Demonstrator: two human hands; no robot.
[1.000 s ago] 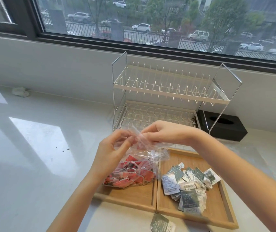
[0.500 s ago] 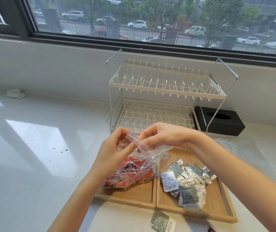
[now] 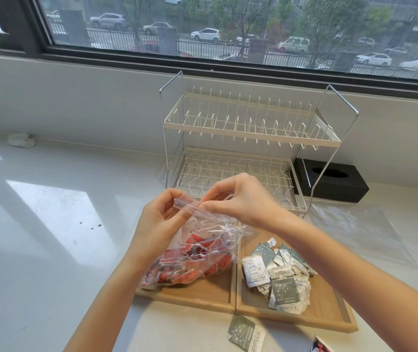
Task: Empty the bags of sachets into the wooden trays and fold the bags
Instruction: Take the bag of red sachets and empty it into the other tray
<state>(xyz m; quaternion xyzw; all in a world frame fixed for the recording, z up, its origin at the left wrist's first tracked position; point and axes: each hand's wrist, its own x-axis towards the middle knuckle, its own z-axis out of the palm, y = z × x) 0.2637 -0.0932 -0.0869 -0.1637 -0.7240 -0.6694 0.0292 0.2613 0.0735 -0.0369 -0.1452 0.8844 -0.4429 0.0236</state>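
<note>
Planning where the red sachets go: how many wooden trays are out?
2, side by side: the left tray under the bag of red sachets, the right tray holding grey sachets.

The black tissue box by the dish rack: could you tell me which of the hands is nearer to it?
Right. The right hand pinches the bag's top, left of the tissue box; the left hand grips the bag farther left.
</note>
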